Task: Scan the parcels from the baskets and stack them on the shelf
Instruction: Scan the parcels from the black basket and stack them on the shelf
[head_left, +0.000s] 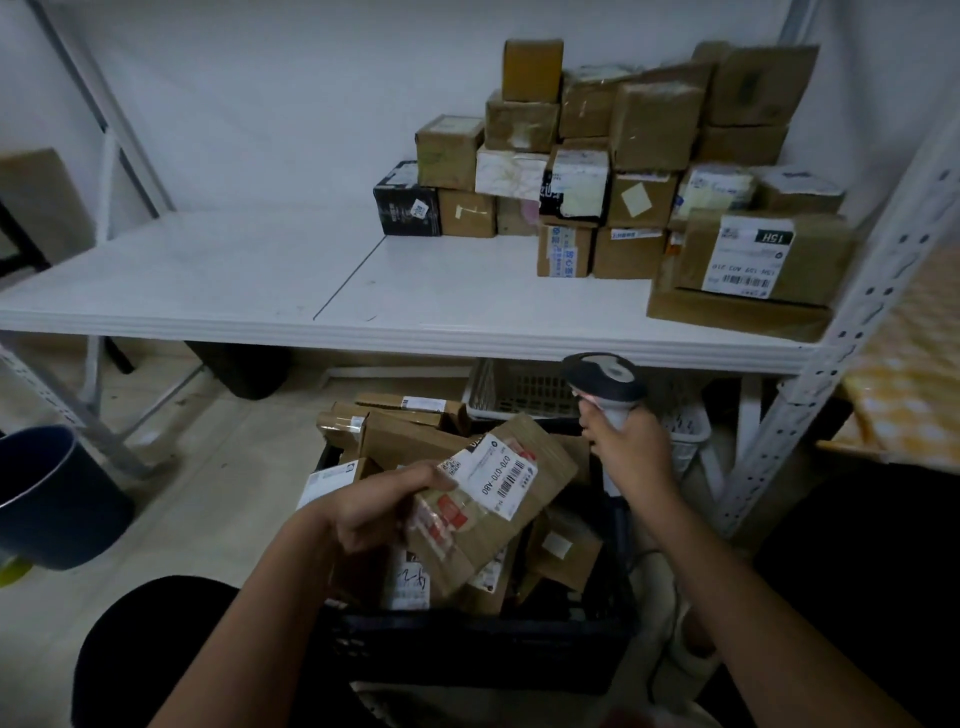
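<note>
My left hand (382, 506) grips a flat brown cardboard parcel (540, 499) by its left edge, holding it tilted above the dark basket (467, 649). Its white barcode label (501, 475) faces up. My right hand (631, 454) holds the grey handle of a barcode scanner (605, 382), whose dark head sits just right of and above the parcel. Several more brown parcels (400, 431) lie in the basket. On the white shelf (415, 291), a pile of stacked parcels (623, 171) fills the right part.
A white lattice basket (524, 392) stands under the shelf behind the dark one. A dark blue bin (57, 499) sits on the floor at left. Perforated white shelf posts (831, 353) rise at right. The shelf's left half is bare board.
</note>
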